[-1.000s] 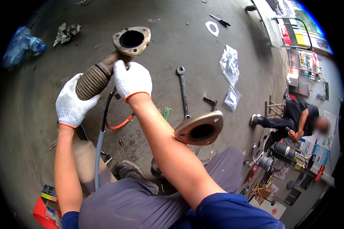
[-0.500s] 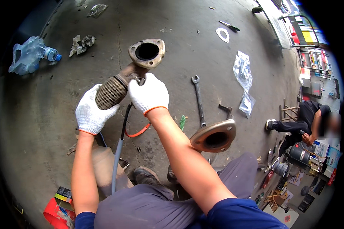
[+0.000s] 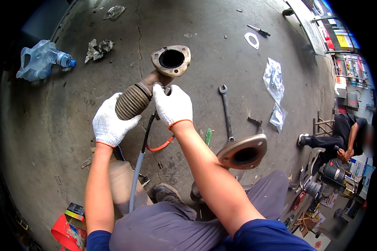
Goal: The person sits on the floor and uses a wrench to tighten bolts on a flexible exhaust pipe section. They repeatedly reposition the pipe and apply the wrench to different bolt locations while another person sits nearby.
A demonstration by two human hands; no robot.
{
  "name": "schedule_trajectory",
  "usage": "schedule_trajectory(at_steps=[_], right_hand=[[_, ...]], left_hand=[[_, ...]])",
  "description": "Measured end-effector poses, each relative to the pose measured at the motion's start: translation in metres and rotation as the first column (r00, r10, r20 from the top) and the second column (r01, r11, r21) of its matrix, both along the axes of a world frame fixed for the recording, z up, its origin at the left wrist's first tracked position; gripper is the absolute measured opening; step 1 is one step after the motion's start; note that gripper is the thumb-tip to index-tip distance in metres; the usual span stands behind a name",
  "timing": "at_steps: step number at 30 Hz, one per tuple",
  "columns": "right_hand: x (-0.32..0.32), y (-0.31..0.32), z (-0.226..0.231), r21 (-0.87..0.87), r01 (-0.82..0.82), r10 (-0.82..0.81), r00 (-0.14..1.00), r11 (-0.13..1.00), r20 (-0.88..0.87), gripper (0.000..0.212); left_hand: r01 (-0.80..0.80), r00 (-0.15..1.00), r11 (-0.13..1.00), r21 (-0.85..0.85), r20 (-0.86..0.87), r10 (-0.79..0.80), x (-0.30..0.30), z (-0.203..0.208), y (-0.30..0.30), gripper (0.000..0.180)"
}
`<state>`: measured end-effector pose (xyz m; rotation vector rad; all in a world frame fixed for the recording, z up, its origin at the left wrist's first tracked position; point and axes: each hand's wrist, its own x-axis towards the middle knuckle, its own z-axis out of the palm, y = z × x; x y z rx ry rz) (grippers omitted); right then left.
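Clear plastic bags (image 3: pixel 274 79) lie crumpled on the concrete floor (image 3: pixel 50 138) at upper right, a white ring gasket (image 3: pixel 252 40) beyond them; a squashed clear water bottle (image 3: pixel 42 60) with a blue cap sits far left, and a red-and-yellow box (image 3: pixel 73 211) at the lower left edge. The left hand (image 3: pixel 110 121) in a white knit glove cups the braided flex section of the exhaust pipe (image 3: pixel 132 101) from below, fingers curled round it; the right hand (image 3: pixel 172 104) — gloved too — wraps shut on the pipe just below its three-bolt flange (image 3: pixel 171 59). The pipe is held tilted above the floor, flange farthest away. A second flange (image 3: pixel 243 151) sits by the right forearm, a combination wrench (image 3: pixel 226 111) beyond it — bare concrete spreads left of the hands.
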<state>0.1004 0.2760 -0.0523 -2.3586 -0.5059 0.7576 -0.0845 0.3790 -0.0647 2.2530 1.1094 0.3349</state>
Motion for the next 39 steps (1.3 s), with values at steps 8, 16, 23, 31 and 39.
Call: schedule_trajectory(at_steps=[8,16,23,31,39], right_hand=[[-0.002,-0.004,-0.015,0.202,0.581,-0.317,0.665,0.788,-0.676,0.070],[-0.009,-0.002,-0.001,0.158,0.559,-0.298,0.636,0.814,-0.712,0.062],[-0.010,0.001,-0.002,0.187,0.468,-0.275,0.749,0.864,-0.603,0.051],[-0.003,0.009,-0.012,0.169,0.181,-0.139,0.962,0.969,-0.233,0.060],[0.001,0.008,-0.010,-0.015,-0.081,0.082,0.973,0.997,0.215,0.053]], left_hand=[[-0.006,1.000,1.000,-0.017,-0.019,0.005,0.001,0.006,0.005,0.079],[0.011,1.000,1.000,0.026,-0.028,-0.010,-0.014,0.001,0.008,0.073],[0.008,1.000,1.000,0.027,0.023,-0.009,-0.020,-0.012,0.007,0.078],[-0.009,1.000,0.999,0.032,0.021,0.008,-0.019,-0.005,0.007,0.073],[-0.015,0.999,0.999,-0.039,-0.031,0.014,-0.015,0.007,0.007,0.075]])
